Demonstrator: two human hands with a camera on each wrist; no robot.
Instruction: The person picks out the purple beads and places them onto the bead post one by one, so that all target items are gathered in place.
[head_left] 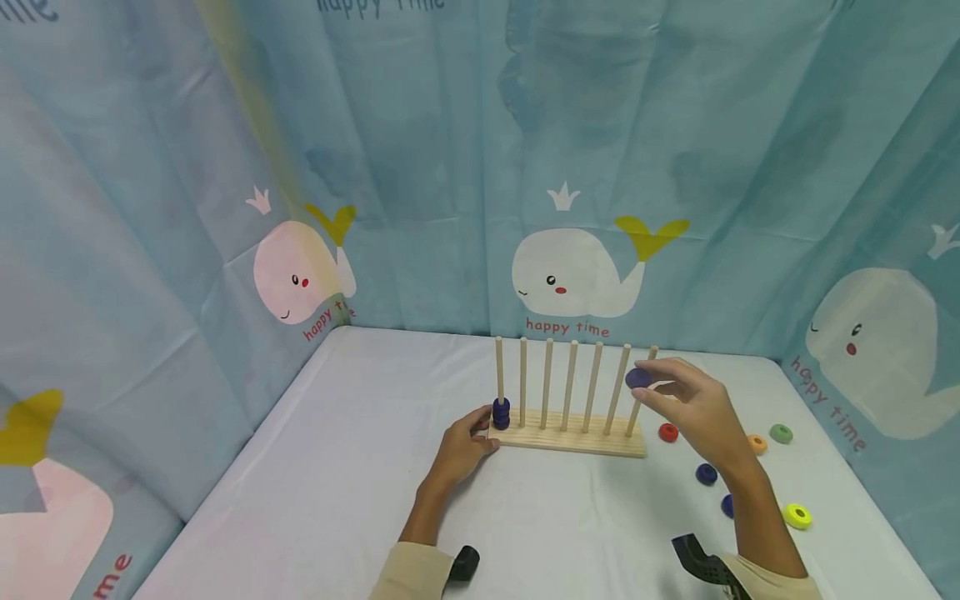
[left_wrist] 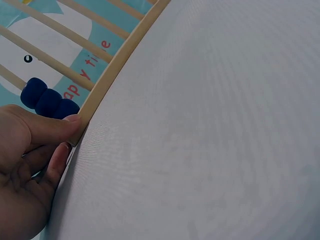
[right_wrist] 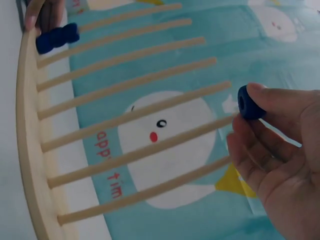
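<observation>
Blue bead (right_wrist: 251,108), pinched by thumb and fingers of right hand (head_left: 693,408) near upper ends of right pegs (head_left: 617,390); probably light, stiff, slightly slippery, better to hold by rounded side. With left hand (head_left: 459,447), pinching left end of wooden rack (head_left: 562,442).
</observation>
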